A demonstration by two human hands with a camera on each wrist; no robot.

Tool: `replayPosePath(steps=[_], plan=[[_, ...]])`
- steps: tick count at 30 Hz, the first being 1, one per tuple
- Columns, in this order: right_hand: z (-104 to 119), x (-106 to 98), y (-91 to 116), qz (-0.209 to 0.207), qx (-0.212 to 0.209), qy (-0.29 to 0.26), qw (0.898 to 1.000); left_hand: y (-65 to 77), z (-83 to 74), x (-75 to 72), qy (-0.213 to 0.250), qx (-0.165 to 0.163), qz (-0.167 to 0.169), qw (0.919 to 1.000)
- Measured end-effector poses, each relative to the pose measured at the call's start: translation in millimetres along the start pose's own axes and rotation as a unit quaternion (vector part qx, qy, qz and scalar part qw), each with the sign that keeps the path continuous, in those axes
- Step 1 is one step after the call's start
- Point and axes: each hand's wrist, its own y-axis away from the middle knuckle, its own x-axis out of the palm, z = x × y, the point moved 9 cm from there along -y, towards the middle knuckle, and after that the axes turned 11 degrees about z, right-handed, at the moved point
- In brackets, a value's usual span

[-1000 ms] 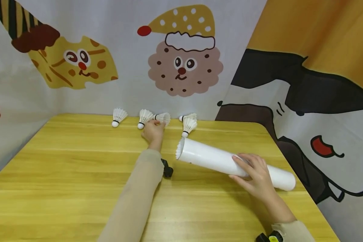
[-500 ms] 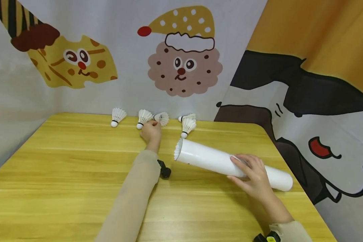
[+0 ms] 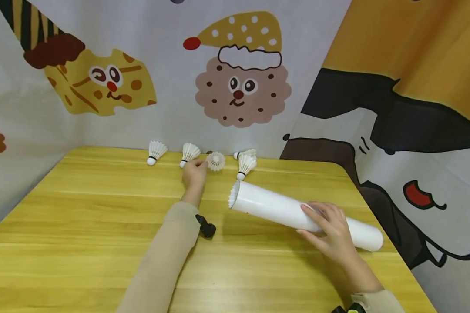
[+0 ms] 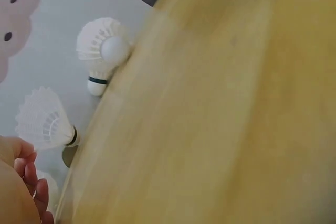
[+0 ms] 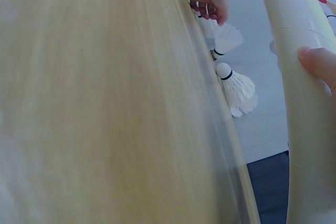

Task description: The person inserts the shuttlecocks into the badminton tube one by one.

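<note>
My left hand [image 3: 194,174] is at the back of the table, its fingertips pinching the skirt edge of a white shuttlecock [image 3: 216,161]. That shuttlecock's feathered opening is turned toward the head camera; the left wrist view shows its black-banded cork low, by the tabletop. My right hand [image 3: 330,228] grips a long white tube [image 3: 272,203] around its middle, thumb on the near side. The tube lies slanted, its open end facing left toward the shuttlecocks. White feather tips [image 3: 232,195] show just inside that opening; the rest of the inside is hidden.
Along the back edge lie a shuttlecock [image 3: 156,152] at far left, another [image 3: 189,153] right beside my left hand, and two overlapping ones, the front one [image 3: 246,165] near the tube's mouth. A printed cloth [image 3: 172,108] hangs directly behind the wooden table [image 3: 82,226].
The shuttlecock at my left fingertips has turned from lying sideways to facing its skirt toward the head camera. My left hand has shifted slightly; the right hand and tube stay put.
</note>
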Motion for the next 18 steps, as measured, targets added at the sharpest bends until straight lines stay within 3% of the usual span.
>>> replayPosePath(steps=[7,11,18], plan=[[1,0,0,0.000,0.002,0.003,1.000,3.3,-4.0,-3.8,0.085,0.057,0.032,0.9942],[0,0,2,0.000,0.004,0.003,1.000,7.0,-6.9,-8.7,0.117,0.073,0.043,0.9895],[-1,0,3,0.002,0.006,0.005,1.000,18.9,-16.8,-18.8,0.114,0.084,0.089,0.9859]])
